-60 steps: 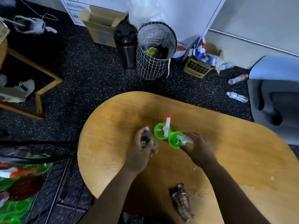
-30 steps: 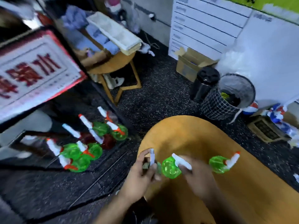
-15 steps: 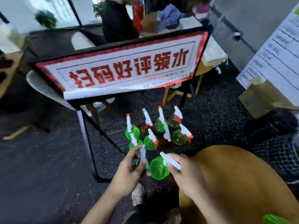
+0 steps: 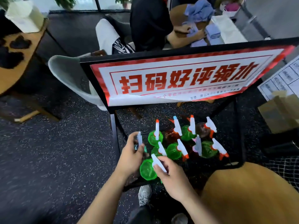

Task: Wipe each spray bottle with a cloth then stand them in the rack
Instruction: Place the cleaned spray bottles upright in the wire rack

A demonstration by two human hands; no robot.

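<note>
Left hand: left hand [image 4: 131, 156] fingers curled round a small bottle [image 4: 140, 143], pale sprayer head sticking up above the thumb; body mostly hidden, colour unclear.
Right hand: right hand [image 4: 174, 178] pinches the white trigger head of a green spray bottle [image 4: 147, 170], thumb and fingers wrapped on the head, green body hanging to the left of the palm.
Where bottles are: both held bottles over the near-left corner of the rack [image 4: 239, 143], not set down yet.
Rack contents: cluster of racked bottles [image 4: 178, 145], green and reddish bodies, white heads with orange tips, upright or slightly leaning, packed close.
Cloth: none visible in either hand.
Step (judgement): placing stage, wiping looks done for these two.
Handling (judgement): thin clear plastic, light, looks empty or near empty; smooth body likely slippery, top-heavy with the sprayer, tips easily.
Grip point (judgement): neck or trigger head is the secure hold; lower straight down into a free gap.
Risk (judgement): tight spacing, a nudge could topple neighbours.
Surroundings: red-and-white sign [image 4: 182, 78] on the rack top, wooden table [image 4: 249, 196] at right, seated person behind.
</note>
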